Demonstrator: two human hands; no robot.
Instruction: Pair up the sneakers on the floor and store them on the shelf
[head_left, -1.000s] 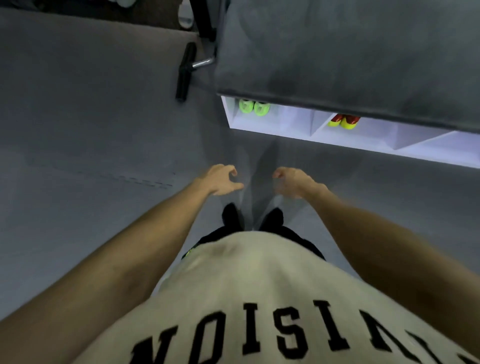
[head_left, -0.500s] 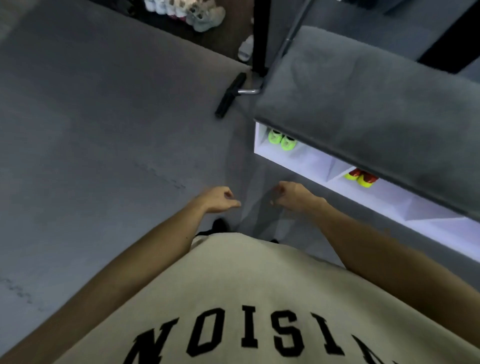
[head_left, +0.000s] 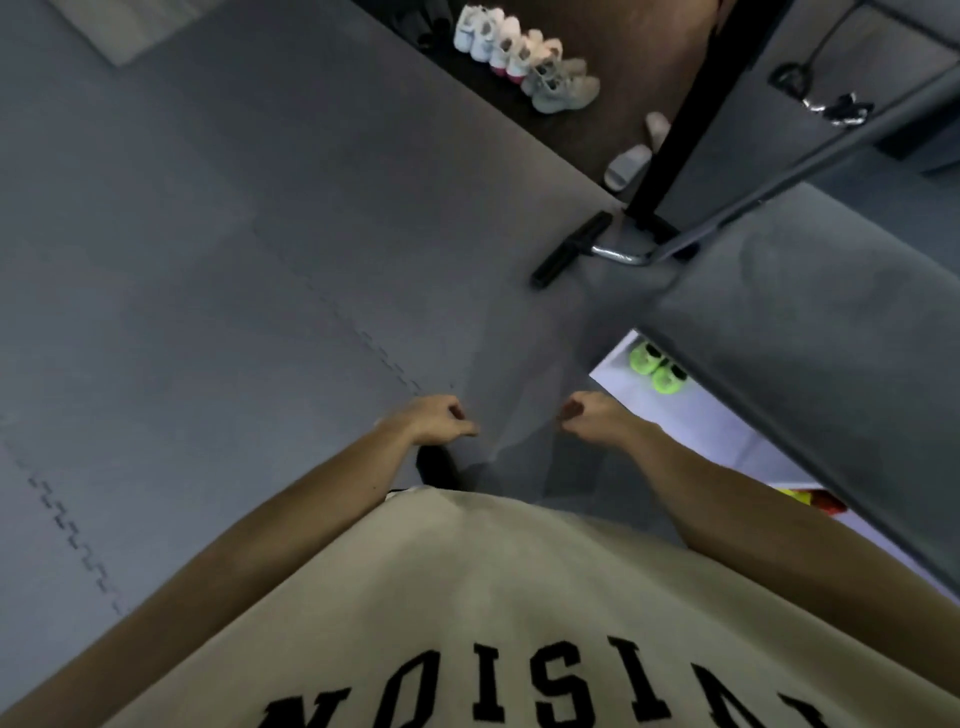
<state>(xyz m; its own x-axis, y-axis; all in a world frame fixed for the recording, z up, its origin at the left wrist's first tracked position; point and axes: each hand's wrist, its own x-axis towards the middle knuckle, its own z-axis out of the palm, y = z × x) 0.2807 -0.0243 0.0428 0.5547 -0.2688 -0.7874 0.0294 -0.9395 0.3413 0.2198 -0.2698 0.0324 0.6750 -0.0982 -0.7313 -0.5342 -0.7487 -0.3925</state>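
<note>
Both my hands hang in front of my body with nothing in them. My left hand (head_left: 440, 420) has its fingers curled in loosely, and my right hand (head_left: 592, 417) is curled the same way. A neon green pair of sneakers (head_left: 657, 368) stands together in the white shelf (head_left: 727, 421) at the right, under a grey padded top. A red and yellow pair (head_left: 815, 500) shows partly in the compartment beside it, mostly hidden by my right arm and the top. Several white and grey sneakers (head_left: 524, 57) stand in a row on the dark floor at the far top.
Grey foam mats (head_left: 208, 260) cover the floor to my left and ahead. A black handle with a chrome bar (head_left: 571, 249) lies near a black post (head_left: 675, 119). Two pale slippers (head_left: 628, 166) lie beside the post. The grey padded bench top (head_left: 831, 338) overhangs the shelf.
My view has swung left and upward: the shelf slid to the right edge and the row of sneakers at the far top came into view. Both hands stayed curled and empty.
</note>
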